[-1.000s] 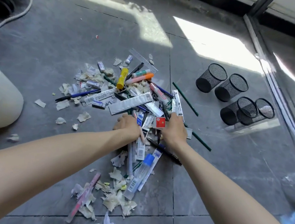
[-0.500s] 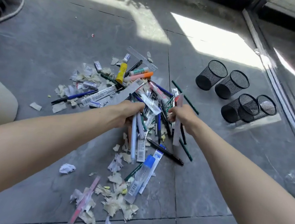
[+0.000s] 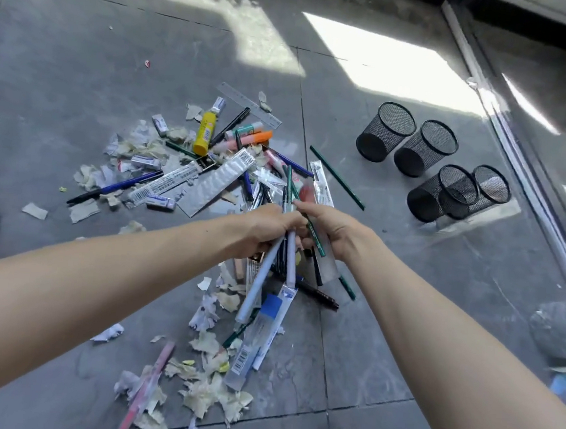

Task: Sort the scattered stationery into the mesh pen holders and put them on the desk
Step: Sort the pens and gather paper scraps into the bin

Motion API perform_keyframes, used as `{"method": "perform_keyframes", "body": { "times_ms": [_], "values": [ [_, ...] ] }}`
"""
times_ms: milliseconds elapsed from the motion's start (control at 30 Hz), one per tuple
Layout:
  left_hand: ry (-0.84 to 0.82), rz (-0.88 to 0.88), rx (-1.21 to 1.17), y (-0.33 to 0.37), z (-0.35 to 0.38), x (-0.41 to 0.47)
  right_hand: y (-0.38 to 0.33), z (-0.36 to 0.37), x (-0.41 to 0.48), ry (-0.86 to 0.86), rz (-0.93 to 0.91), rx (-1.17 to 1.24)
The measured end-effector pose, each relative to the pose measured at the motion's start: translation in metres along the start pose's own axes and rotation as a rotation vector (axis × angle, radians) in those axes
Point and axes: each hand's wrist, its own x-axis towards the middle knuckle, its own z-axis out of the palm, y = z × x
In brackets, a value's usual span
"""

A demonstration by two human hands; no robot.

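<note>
We record the left hand (image 3: 268,228) and right hand (image 3: 336,236) side by side, both gripping a bundle of pens (image 3: 290,259) above the stationery pile (image 3: 209,180), with the mesh pen holders (image 3: 384,134) well apart.

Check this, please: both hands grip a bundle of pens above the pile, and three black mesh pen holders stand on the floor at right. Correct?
Not quite: the head view shows four mesh pen holders on the floor, not three. The left hand and right hand do grip a bundle of pens above the pile.
</note>
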Motion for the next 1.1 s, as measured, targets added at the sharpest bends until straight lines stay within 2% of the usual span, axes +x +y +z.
{"method": "perform_keyframes", "body": {
  "times_ms": [67,167,333,400,533,600,667,767,867,967,1100],
  "values": [
    [0.072,0.011,-0.038,0.001,-0.004,0.000,0.004,-0.002,0.002,0.015,-0.035,0.054],
    [0.263,0.034,-0.073,0.002,-0.011,0.007,0.008,0.000,0.000,-0.013,0.019,0.098],
    [0.380,0.077,0.118,0.002,-0.011,0.021,0.007,0.026,-0.013,-0.177,-0.026,0.230],
    [0.430,0.099,0.179,0.003,-0.006,0.024,0.006,0.030,-0.013,-0.169,-0.027,0.224],
    [0.369,0.074,0.066,0.015,0.010,0.028,0.009,0.018,-0.012,-0.050,-0.048,0.292],
    [0.287,0.068,-0.073,0.018,0.018,0.030,0.013,0.003,-0.013,0.030,-0.075,0.281],
    [0.209,0.058,-0.100,0.018,0.025,0.033,0.018,-0.016,-0.016,0.142,-0.083,0.227],
    [0.168,0.090,0.106,0.012,0.033,0.035,0.030,-0.049,-0.022,0.360,-0.080,0.179],
    [0.200,0.201,0.353,-0.001,0.032,0.040,0.047,-0.081,-0.032,0.530,-0.043,-0.019],
    [0.221,0.293,0.541,-0.012,0.026,0.040,0.063,-0.106,-0.044,0.583,-0.005,-0.191],
    [0.234,0.319,0.670,-0.021,0.021,0.037,0.078,-0.118,-0.051,0.637,-0.011,-0.294]
  ]
}}
